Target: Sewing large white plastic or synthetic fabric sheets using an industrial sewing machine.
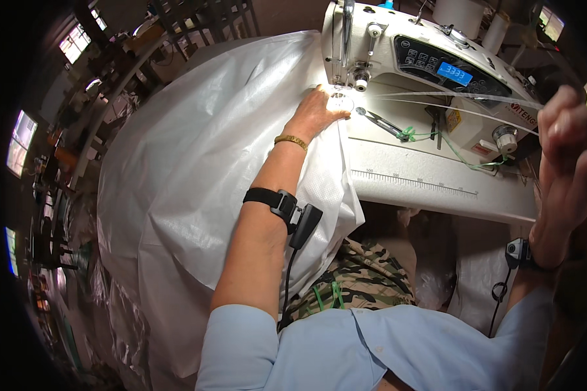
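My left hand [314,112] lies on a large white woven plastic sheet [209,156], close to the lit needle area of a white sewing machine [362,39]. Its thumb and fingers are spread apart beside the presser foot [338,101], pressing on the sheet's edge. Raised at the far right, my right hand [567,156] has curled fingers closed on a thin white strip [456,96]. That strip runs taut from the needle area, with a second thin strand below it. Glare hides the exact stitching spot.
A slim dark metal hand tool [381,124] tied with green string [460,153] lies on the machine bed [411,169], right of the needle. The sheet drapes over my lap and down the left. Thread cones [496,32] stand behind the machine. Cables hang from straps on both forearms.
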`<move>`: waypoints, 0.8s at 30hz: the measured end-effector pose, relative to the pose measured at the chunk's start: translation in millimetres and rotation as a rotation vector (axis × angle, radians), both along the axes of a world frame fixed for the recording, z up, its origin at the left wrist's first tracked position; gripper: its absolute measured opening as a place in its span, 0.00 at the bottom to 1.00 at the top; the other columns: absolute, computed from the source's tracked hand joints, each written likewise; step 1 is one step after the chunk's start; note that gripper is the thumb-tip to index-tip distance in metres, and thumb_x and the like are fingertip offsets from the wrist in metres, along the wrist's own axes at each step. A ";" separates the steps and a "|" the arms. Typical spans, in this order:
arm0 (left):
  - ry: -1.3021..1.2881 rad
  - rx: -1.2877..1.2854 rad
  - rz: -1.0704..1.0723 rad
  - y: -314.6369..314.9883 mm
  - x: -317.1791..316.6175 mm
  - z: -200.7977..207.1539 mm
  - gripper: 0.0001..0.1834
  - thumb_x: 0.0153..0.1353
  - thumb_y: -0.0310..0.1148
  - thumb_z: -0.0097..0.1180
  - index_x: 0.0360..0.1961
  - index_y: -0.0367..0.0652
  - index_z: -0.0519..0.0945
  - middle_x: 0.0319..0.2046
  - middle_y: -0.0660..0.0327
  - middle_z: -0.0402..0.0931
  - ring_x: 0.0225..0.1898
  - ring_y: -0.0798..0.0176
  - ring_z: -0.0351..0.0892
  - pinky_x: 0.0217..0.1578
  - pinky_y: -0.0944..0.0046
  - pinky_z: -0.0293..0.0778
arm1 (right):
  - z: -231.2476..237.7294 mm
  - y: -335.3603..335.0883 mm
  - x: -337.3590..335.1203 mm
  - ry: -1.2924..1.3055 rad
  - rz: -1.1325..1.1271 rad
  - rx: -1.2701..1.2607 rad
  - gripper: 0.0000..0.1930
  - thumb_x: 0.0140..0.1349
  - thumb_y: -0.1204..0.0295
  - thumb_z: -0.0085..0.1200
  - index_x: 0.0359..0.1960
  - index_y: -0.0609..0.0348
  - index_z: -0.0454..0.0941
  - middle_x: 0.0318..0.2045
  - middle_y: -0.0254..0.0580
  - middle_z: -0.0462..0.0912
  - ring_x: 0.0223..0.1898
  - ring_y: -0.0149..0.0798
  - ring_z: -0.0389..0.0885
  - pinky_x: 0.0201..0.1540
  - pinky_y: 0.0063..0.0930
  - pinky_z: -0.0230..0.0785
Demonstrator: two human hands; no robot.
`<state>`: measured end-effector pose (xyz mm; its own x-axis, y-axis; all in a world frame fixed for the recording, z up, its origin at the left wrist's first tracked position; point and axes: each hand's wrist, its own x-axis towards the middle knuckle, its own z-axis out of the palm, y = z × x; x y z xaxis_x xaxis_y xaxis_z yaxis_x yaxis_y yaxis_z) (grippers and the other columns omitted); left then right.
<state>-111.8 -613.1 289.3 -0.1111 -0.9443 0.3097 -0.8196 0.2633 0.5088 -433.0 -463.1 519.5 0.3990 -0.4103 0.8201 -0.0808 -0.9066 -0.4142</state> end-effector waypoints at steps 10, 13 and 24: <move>0.002 -0.014 -0.040 -2.5 2.9 -3.0 0.37 0.49 0.53 0.72 0.39 0.22 0.80 0.47 0.32 0.77 0.55 0.40 0.76 0.61 0.54 0.70 | -114.8 35.4 -75.9 0.261 -0.259 0.129 0.17 0.65 0.62 0.59 0.22 0.59 0.75 0.20 0.36 0.74 0.23 0.34 0.71 0.26 0.28 0.59; -0.013 0.002 -0.040 -1.0 4.6 -2.1 0.37 0.49 0.53 0.72 0.38 0.21 0.80 0.46 0.31 0.77 0.55 0.40 0.76 0.61 0.54 0.70 | -169.7 44.7 -90.3 0.235 -0.359 0.382 0.13 0.63 0.67 0.59 0.23 0.60 0.75 0.20 0.37 0.74 0.24 0.37 0.70 0.29 0.29 0.61; 0.051 -0.056 -0.064 17.0 -3.4 16.5 0.29 0.45 0.44 0.75 0.39 0.27 0.83 0.43 0.38 0.78 0.49 0.41 0.78 0.54 0.51 0.74 | -123.0 84.7 -82.2 0.736 -0.597 0.246 0.12 0.56 0.61 0.64 0.28 0.57 0.81 0.49 0.47 0.82 0.57 0.55 0.74 0.69 0.57 0.48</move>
